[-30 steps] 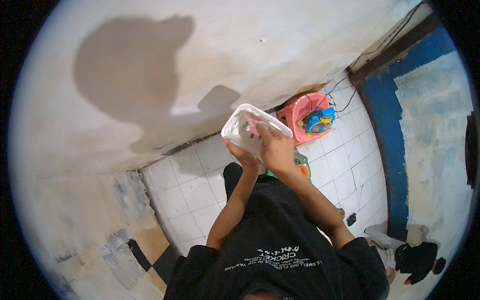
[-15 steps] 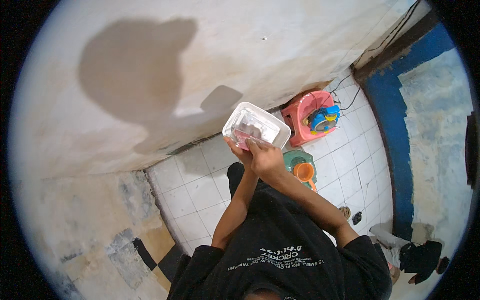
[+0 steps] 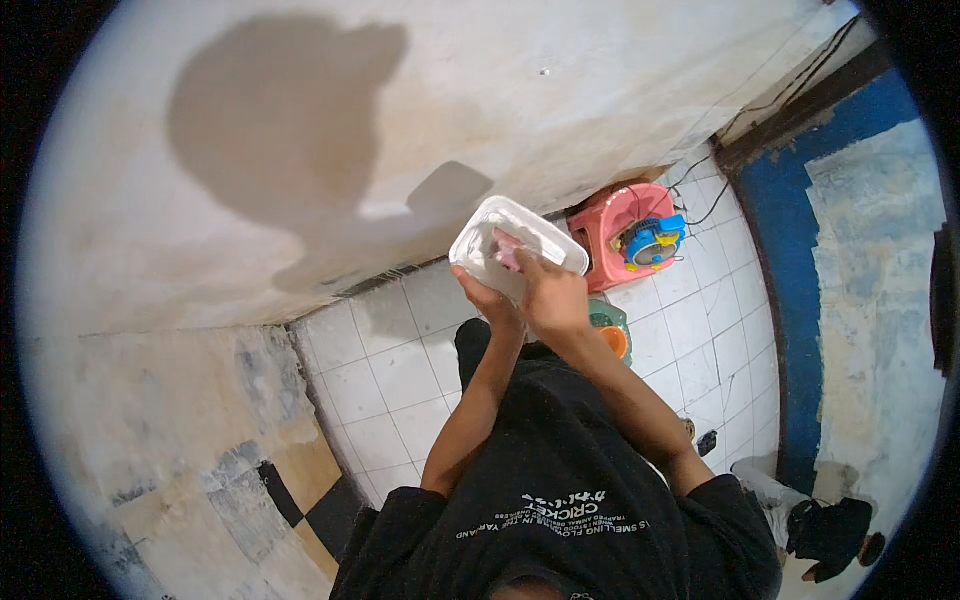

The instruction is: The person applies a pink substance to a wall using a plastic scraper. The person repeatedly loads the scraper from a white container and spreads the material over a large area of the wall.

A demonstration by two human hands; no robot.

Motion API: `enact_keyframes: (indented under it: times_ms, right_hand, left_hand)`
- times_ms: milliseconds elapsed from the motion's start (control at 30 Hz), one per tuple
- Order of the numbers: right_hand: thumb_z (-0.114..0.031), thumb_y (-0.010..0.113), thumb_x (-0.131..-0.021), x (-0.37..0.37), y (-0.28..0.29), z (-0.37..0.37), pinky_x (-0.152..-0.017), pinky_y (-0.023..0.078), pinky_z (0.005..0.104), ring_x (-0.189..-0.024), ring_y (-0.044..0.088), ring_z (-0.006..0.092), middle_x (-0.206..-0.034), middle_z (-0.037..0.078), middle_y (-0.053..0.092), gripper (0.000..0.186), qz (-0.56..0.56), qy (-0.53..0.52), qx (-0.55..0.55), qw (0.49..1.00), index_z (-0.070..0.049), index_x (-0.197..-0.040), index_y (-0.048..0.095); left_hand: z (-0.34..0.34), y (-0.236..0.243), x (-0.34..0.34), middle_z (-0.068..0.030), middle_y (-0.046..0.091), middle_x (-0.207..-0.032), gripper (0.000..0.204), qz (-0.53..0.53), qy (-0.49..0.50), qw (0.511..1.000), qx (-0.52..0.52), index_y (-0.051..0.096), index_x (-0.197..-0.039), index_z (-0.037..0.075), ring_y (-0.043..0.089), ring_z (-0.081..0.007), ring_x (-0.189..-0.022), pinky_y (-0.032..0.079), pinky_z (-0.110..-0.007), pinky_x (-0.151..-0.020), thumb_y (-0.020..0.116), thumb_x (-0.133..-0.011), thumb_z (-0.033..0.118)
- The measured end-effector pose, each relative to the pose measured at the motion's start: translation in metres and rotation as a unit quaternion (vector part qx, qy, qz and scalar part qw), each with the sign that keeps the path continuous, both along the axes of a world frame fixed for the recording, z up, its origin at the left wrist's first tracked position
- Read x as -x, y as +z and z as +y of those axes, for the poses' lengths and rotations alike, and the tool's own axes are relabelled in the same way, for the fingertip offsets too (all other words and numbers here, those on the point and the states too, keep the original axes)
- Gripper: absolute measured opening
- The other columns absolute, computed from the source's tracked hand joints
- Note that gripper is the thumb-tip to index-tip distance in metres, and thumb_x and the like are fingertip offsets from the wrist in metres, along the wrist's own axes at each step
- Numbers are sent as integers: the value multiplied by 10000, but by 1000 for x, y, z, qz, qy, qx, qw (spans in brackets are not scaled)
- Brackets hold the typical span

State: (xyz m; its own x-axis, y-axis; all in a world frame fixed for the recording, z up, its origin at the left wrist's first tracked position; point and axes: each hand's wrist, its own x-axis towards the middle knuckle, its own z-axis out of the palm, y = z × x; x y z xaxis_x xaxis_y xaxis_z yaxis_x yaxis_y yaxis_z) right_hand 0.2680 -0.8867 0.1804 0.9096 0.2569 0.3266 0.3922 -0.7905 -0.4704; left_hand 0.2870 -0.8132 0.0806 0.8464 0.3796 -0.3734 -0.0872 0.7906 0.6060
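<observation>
In front of me, over the tiled floor, a white rectangular plastic container (image 3: 569, 256) is tilted with its inside toward me. My left hand (image 3: 490, 303) grips its near left side, thumb along the rim and the other fingers mostly hidden underneath. My right hand (image 3: 553, 302) reaches over the near rim into the container. Its fingers are closed on a soft, crumpled pink piece (image 3: 506, 249), perhaps cloth or sponge, pressed to the inner surface. Too little detail shows to tell its kind.
Beyond the container a pink plastic stool (image 3: 592, 234) stands by the wall, a blue and yellow fan (image 3: 652, 243) on it. Below are a green basin (image 3: 619, 312) and an orange dipper (image 3: 612, 343), partly behind my right arm. A person (image 3: 828, 530) is at the lower right.
My right hand has moved the pink piece from the container's near side up toward its middle. The container sits slightly farther right, and my right forearm now covers more of the dipper.
</observation>
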Motion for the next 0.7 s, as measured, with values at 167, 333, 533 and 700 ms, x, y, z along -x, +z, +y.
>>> enact_keyframes:
  times_ms: [167,333,533,700]
  right_hand:
    - [-96,591,-715,11,-13,7,-554,501,428,-640,630,332,-775,167,631,287,15,29,-11,999,-16,-991,598]
    - [-115,606,-712,-5,7,-7,-597,510,418,-691,638,326,-789,164,634,297,-19,-19,7,1000,-27,-995,602]
    - [-113,631,-679,7,-2,-3,-628,513,410,-781,641,310,-872,133,647,428,25,12,23,999,-44,-1099,591]
    - [-113,605,-717,-10,19,-19,-747,516,411,-867,639,334,-1043,182,628,410,61,5,34,998,-34,-1117,557]
  left_hand:
    - [-1,-17,-6,-93,495,-1227,725,-57,-14,998,20,391,-1313,61,495,-233,-1106,400,-366,-956,207,-915,638]
    - [-3,-2,-4,-86,475,-1247,797,-78,-35,994,68,370,-1334,72,479,-233,-1110,377,-371,-980,204,-877,702]
    - [-1,7,-8,-89,467,-1270,741,-102,-50,989,96,380,-1326,65,482,-242,-1135,389,-383,-977,198,-910,650]
    - [-2,25,-10,-96,468,-1268,741,-76,-31,991,107,381,-1323,62,487,-244,-1122,395,-389,-970,204,-908,651]
